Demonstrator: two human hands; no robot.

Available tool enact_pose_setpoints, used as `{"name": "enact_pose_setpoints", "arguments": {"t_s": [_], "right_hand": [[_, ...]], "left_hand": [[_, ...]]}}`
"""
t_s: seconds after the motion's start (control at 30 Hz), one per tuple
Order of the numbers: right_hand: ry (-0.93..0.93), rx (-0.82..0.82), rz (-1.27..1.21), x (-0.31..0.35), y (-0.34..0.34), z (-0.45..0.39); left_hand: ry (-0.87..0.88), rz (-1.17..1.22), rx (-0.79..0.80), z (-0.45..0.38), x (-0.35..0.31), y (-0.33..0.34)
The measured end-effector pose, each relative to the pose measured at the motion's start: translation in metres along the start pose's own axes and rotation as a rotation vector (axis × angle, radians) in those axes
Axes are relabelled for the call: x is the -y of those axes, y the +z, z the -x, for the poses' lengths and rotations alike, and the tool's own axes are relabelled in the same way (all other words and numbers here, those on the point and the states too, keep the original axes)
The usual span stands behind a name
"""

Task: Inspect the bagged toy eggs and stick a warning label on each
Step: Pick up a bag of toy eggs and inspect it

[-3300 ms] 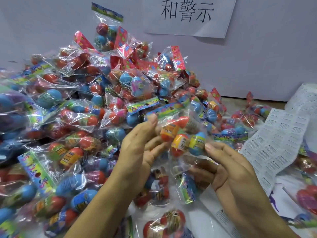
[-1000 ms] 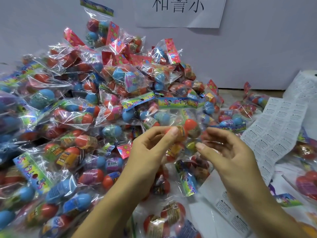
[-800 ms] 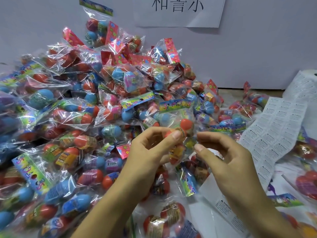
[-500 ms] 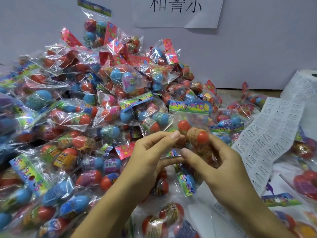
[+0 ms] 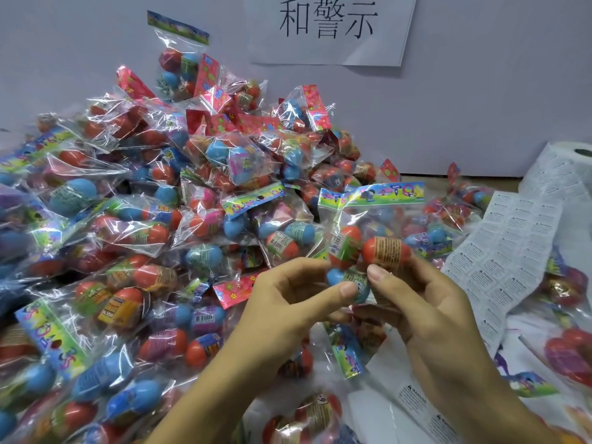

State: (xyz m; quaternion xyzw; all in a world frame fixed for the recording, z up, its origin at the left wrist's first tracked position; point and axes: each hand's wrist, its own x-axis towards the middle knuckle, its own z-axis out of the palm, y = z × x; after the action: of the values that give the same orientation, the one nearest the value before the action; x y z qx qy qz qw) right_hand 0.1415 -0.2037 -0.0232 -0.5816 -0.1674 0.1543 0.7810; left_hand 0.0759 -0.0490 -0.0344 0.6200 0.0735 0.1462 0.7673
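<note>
Single view only, from a head-worn wide-angle camera looking forward and down, close over the work. Left hand (image 5: 282, 302) and right hand (image 5: 426, 315) enter from 6 o'clock and meet at centre. Heap of bagged eggs (image 5: 166, 219) fills 9 to 12 o'clock; wall sign (image 5: 326, 27) at 12; label sheet (image 5: 512, 251) at 3. No second view to overlap.

Two bare forearms reaching in from the bottom edge, converging toward the middle. Left hand (image 5: 288, 302) palm turned inward, thumb extended rightward, index finger arched above it, both pinching a held bag (image 5: 368, 238) at its lower part. Right hand (image 5: 426, 302) back toward the camera, thumb raised and pressed against the same bag, remaining fingers curled round behind it. Thumb tips nearly meeting.
</note>
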Motion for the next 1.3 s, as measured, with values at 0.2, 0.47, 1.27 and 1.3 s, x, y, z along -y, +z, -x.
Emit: {"name": "enact_pose_setpoints", "arguments": {"t_s": [0.2,0.47,1.27,1.3], "right_hand": [[0.038,-0.014,0.122,-0.001,0.0,-0.001],[0.079,-0.047,-0.099,0.004,-0.001,-0.004],[-0.127,0.079,0.131,0.014,0.003,0.008],[-0.144,0.094,0.162,0.014,0.001,0.009]], "left_hand": [[0.0,0.137,-0.046,-0.002,-0.002,-0.001],[-0.043,0.242,-0.039,-0.004,-0.009,-0.001],[0.011,0.154,-0.151,-0.003,-0.016,-0.003],[0.004,0.156,-0.144,-0.003,-0.018,-0.003]]}}
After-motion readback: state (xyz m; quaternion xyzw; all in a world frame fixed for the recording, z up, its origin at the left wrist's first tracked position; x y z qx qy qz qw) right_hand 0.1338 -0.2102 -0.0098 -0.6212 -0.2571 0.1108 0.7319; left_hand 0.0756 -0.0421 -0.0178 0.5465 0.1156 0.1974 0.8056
